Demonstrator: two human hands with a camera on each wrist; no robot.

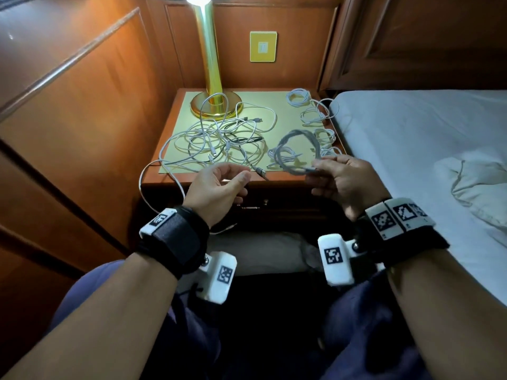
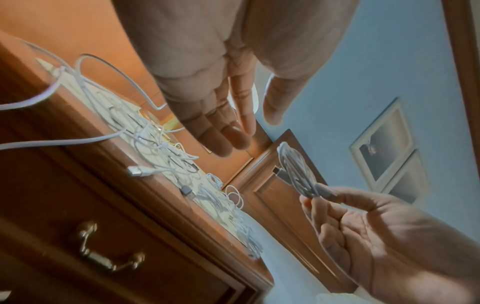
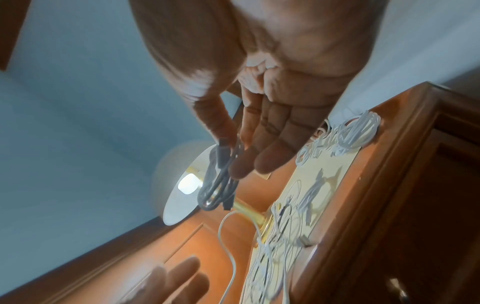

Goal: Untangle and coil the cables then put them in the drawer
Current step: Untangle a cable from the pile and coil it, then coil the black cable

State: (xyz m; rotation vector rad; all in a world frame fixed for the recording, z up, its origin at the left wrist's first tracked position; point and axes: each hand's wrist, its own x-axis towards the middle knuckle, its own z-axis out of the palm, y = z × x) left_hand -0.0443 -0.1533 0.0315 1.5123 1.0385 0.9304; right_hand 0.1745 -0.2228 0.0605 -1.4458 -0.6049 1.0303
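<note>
My right hand (image 1: pixel 315 167) pinches a grey coiled cable (image 1: pixel 296 132) between thumb and forefinger, holding it up over the front right of the nightstand (image 1: pixel 279 180). The right wrist view shows the coil (image 3: pixel 221 181) hanging from that pinch (image 3: pixel 231 142). My left hand (image 1: pixel 233 182) hovers to its left with relaxed fingers and holds nothing. A tangle of white and dark cables (image 1: pixel 219 138) lies on the yellow mat. Three small white coils (image 1: pixel 312 116) sit along the right side. The drawer (image 2: pixel 52 205) below, with a brass handle (image 2: pixel 109 253), is closed.
A brass lamp (image 1: pixel 211 64) stands at the back of the nightstand, with a cable looped over its base. One white cable (image 1: pixel 142 185) droops over the front left edge. The bed (image 1: pixel 411 133) borders the right side and a wooden panel wall the left.
</note>
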